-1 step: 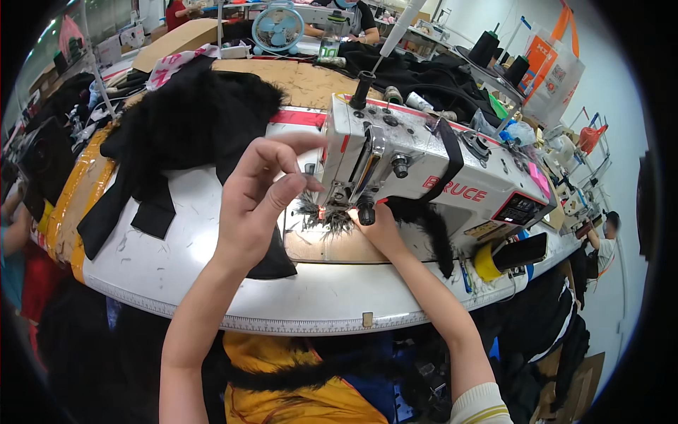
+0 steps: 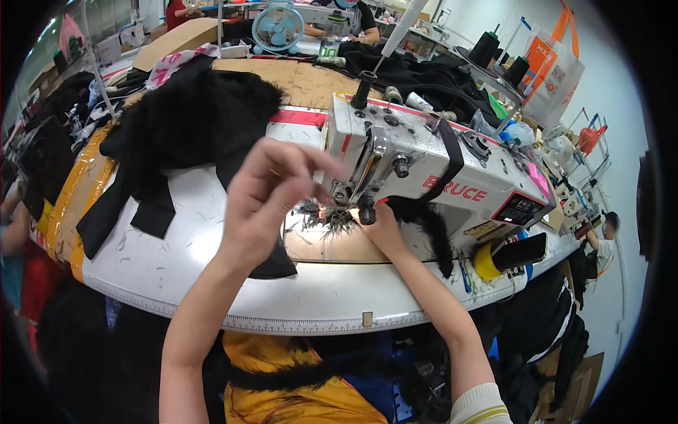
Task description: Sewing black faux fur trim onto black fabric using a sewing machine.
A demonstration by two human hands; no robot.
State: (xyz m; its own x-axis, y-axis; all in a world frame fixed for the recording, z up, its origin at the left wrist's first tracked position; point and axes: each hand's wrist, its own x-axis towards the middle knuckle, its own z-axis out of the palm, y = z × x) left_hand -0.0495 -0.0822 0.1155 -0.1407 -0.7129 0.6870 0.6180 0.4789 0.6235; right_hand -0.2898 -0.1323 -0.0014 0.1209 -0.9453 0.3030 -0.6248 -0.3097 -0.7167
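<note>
Holds left hand half-curled aloft, with right hand apart and nearer the black fur strip curving rightward then bodyward, right grip impossible to tell.

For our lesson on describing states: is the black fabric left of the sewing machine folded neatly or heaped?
Heaped: the black fabric lies bunched and uneven on the white table, with flat strips trailing from it.

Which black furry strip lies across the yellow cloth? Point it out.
The lower strip, below the front edge of the white table; the upper strip is up on the table, beside the right hand.
</note>
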